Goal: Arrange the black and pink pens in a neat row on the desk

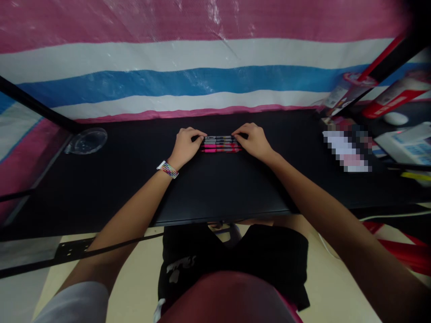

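Note:
Several pens lie side by side across the black desk in front of me. Those at the back, such as the far pen [218, 137], are grey and dark; a pink and red pen [220, 150] lies nearest me. My left hand [185, 144], with a colourful band on its wrist, has thumb and forefinger closed at the left end of the far pen. At that pen's right end, my right hand [253, 140] pinches with thumb and fingertips. The tips of both hands partly cover the pen ends.
A clear plastic lid or dish [86, 141] rests at the left of the black desk [215, 188]. On the right stand a clear container [350, 92], a red and white canister [393, 96] and a white rounded object [396, 118]. A striped sheet [202, 80] hangs behind.

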`<state>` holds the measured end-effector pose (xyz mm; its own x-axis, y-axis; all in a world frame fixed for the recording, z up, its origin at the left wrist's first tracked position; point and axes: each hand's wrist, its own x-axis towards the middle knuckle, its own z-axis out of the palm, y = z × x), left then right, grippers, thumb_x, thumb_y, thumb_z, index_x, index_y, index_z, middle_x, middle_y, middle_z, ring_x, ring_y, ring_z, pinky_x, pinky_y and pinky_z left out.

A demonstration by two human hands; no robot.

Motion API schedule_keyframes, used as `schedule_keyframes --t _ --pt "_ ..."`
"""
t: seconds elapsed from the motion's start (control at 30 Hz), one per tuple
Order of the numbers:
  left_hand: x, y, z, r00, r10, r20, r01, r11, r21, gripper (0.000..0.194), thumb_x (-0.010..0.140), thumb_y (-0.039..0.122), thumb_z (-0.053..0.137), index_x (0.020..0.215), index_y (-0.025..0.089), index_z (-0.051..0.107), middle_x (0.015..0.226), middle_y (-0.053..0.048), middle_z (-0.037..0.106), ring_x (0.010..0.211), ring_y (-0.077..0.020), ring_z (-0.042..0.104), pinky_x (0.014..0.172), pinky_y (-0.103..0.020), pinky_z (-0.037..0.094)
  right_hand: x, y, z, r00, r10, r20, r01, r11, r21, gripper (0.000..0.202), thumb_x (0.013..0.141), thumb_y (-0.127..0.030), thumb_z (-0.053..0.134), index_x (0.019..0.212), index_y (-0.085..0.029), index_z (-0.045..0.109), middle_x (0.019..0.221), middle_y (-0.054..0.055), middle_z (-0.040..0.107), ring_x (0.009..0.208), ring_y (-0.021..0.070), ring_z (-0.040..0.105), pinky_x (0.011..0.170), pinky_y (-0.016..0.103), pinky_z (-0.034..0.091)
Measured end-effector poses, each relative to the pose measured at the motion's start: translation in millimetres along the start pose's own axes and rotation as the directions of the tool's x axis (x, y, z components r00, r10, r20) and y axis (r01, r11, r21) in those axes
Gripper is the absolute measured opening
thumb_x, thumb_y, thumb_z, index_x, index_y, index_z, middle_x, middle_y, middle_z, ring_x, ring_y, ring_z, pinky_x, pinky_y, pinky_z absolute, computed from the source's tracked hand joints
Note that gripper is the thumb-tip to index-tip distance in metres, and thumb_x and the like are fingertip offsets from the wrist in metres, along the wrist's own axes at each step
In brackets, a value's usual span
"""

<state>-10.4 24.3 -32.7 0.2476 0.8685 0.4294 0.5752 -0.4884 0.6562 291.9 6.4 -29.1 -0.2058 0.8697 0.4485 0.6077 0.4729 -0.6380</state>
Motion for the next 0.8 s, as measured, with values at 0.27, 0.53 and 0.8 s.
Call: schedule_keyframes --t 0.27,0.53,0.8 --pt "-3.0 7.0 2.2 0.996 -0.052 -0.066 0.038 0.982 -0.187 0.027 0.106 0.037 0.070 0.128 0.028 0.084 0.124 -0.010 0.080 0.119 -0.0291 0.075 0.118 -0.052 0.055 -2.2 -10.7 9.4 0.958 0.213 -0.195 -0.149 0.943 0.298 0.028 0.101 -0.044 0.065 0.112 -0.029 0.086 0.128 0.010 0.083 0.124 0.0350 0.073 0.118 0.056 0.052" --pt "-10.7 27.0 28.2 0.985 -0.158 -0.072 0.095 0.839 -0.536 0.032 0.109 0.054 0.065 0.127 0.031 0.077 0.142 -0.007 0.077 0.143 -0.0280 0.068 0.129 -0.049 0.048 -2.1 -21.8 31.9 0.936 0.332 -0.115 -0.215 0.800 0.561 0.032 0.093 -0.038 0.066 0.118 -0.029 0.083 0.139 0.007 0.081 0.139 0.0323 0.068 0.127 0.054 0.047" --pt "-14.3 40.9 28.8 0.977 -0.213 -0.031 0.150 0.777 -0.611 0.023 0.106 0.044 0.063 0.115 0.030 0.078 0.135 -0.006 0.079 0.136 -0.0273 0.070 0.126 -0.046 0.050 -2.4 -23.6 31.4 0.944 0.317 -0.087 -0.229 0.825 0.517 0.038 0.092 -0.024 0.058 0.121 -0.027 0.081 0.144 0.007 0.080 0.146 0.0298 0.067 0.131 0.052 0.046"
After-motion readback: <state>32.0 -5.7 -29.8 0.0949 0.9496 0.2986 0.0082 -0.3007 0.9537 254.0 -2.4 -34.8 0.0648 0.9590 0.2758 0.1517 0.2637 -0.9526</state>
